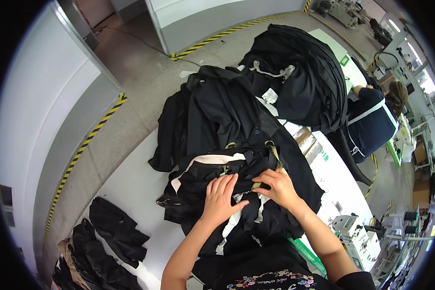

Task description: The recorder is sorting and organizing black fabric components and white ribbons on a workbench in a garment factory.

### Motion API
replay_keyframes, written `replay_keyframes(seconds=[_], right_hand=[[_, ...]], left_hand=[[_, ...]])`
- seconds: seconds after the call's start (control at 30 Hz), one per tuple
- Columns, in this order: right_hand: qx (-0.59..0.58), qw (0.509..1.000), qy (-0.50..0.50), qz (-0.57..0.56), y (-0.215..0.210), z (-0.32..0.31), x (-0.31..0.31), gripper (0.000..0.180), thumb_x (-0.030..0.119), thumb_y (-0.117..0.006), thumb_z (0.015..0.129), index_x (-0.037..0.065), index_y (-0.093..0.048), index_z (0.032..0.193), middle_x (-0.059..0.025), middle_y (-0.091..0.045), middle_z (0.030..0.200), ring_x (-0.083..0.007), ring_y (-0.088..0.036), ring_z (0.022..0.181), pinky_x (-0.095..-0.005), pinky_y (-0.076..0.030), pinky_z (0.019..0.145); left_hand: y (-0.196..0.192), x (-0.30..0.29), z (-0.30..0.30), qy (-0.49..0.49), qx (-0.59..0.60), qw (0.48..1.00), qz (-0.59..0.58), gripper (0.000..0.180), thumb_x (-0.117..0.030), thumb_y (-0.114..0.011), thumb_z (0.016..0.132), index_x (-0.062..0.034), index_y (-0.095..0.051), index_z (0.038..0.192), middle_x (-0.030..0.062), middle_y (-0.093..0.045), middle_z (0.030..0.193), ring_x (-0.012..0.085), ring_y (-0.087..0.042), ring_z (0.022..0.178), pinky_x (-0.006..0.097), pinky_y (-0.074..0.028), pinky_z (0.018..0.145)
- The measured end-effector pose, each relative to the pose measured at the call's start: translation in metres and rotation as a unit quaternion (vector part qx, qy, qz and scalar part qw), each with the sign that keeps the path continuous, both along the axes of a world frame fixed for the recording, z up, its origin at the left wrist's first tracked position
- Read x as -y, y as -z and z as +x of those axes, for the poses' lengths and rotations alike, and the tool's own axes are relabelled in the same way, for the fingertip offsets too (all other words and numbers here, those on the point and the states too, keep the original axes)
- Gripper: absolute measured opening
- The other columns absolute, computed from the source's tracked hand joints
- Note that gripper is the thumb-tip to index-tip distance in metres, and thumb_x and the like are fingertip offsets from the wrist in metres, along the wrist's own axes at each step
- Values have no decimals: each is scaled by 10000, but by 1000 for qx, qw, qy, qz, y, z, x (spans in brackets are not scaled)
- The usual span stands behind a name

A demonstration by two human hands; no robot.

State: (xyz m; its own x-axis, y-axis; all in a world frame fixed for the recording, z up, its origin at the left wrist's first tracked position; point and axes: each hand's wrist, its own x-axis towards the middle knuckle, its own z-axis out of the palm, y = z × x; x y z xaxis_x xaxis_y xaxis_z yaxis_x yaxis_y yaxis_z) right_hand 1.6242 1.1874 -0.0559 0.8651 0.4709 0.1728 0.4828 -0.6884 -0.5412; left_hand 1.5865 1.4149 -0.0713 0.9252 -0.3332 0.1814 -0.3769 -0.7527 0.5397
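Note:
A black garment (198, 176) with a white strip (210, 159) along its upper edge lies bunched on the table in front of me. On its dark cloth my left hand (221, 195) rests flat, fingers stretched out and holding nothing. My right hand (277, 186) is closed, pinching an olive-coloured strip (257, 185) between thumb and fingers. More of that olive strip runs up beside the right fingers. Ragged white strips (231, 227) hang down between my hands toward my body. What lies under my left palm is hidden.
Black garments (222, 104) are spread beyond my hands, with a large dark pile (299, 72) behind them. Folded black pieces (118, 229) lie at the lower left on the white table (135, 179). A sewing machine (355, 239) stands at right; a person (374, 121) sits farther off.

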Motion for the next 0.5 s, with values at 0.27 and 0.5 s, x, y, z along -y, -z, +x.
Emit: replay_keyframes(seconds=[0.27,0.5], right_hand=[[-143,985,-3,96,11,45,-3,219,205,-789,759,78,-725,925,-94,-712,863,-278,-687,792,-344,-524,711],[-197,978,35,65,21,57,-9,274,323,-779,755,122,-740,937,-60,-718,851,-243,-670,819,-341,-470,819]], left_hand=[[7,-22,50,78,-206,975,-38,505,-271,-712,821,-23,-577,1240,143,-602,1179,306,-536,1153,411,-377,1009],[-3,-14,83,91,-349,931,51,735,-453,-764,769,6,-542,1299,193,-616,1225,334,-586,1142,376,-463,968]])
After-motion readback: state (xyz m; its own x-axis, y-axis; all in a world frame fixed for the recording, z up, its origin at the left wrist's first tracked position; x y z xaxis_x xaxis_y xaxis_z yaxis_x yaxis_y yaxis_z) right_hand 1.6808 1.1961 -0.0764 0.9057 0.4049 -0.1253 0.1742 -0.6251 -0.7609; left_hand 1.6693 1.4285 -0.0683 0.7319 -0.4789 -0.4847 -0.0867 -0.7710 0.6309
